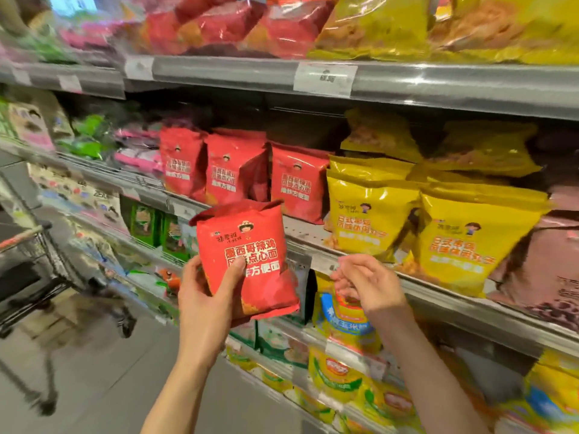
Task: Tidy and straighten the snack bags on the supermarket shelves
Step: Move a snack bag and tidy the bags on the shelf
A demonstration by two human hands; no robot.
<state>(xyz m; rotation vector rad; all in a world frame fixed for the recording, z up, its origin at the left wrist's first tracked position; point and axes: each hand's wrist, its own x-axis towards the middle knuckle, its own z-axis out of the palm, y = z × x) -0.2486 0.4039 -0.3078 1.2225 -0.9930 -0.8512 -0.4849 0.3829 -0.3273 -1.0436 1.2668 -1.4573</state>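
- red snack bag [247,261] sits in the centre of the frame, held upright in front of the shelves with its printed face toward the camera.
- the left hand [206,292] grips it from the lower left, thumb across the front and fingers curled behind.
- the right hand [366,283], just right of centre, holds nothing; its fingers are loosely curled, apart from the bag and in front of the shelf edge [438,296].
- three more red bags [235,170] stand in a row on the middle shelf, above and behind the held one.
- there is a bare patch of shelf floor [307,233] behind the held bag's upper right corner.
- yellow bags [369,214] fill the right side of that same shelf, stacked and leaning, touching the rightmost red bag.
- the top shelf, along the upper edge of the frame, carries large red and yellow bags [376,23].
- lower shelves in the bottom right hold yellow and blue packets [338,371], blurred.
- a shopping trolley [34,261] stands at the left edge on the floor.
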